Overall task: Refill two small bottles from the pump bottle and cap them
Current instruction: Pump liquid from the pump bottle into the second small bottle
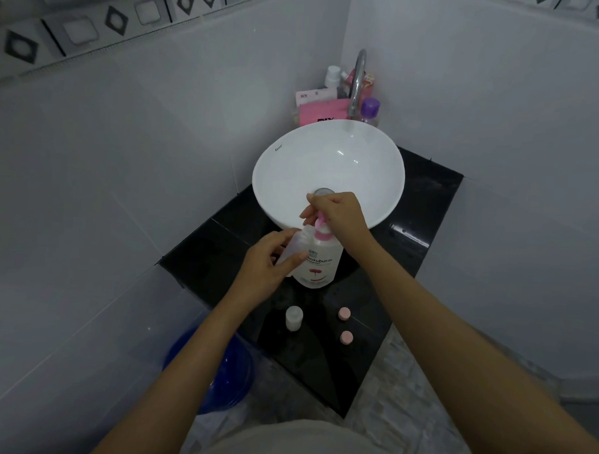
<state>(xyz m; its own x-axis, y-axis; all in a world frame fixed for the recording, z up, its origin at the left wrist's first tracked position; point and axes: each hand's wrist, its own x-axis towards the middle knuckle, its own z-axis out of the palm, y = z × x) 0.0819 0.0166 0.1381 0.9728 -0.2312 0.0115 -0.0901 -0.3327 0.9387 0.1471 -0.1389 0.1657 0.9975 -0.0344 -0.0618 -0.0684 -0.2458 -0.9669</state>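
Right fingers: clenched on the pink pump head of the pump bottle.
Left fingers: grasping a tilted small bottle against the pump bottle's left shoulder.
Second small bottle: uncapped, upright, nearer the person than the pump bottle; contents unclear.
Caps: two pink, right of it.
Worktop: black, white basin behind the pump bottle.

The right hand rests on the pink pump head of the white pump bottle, which stands on the black bench before the white basin. The left hand holds a small clear bottle tilted against the spout. Nearer, another small bottle stands uncapped, and two pink caps lie just beside it.
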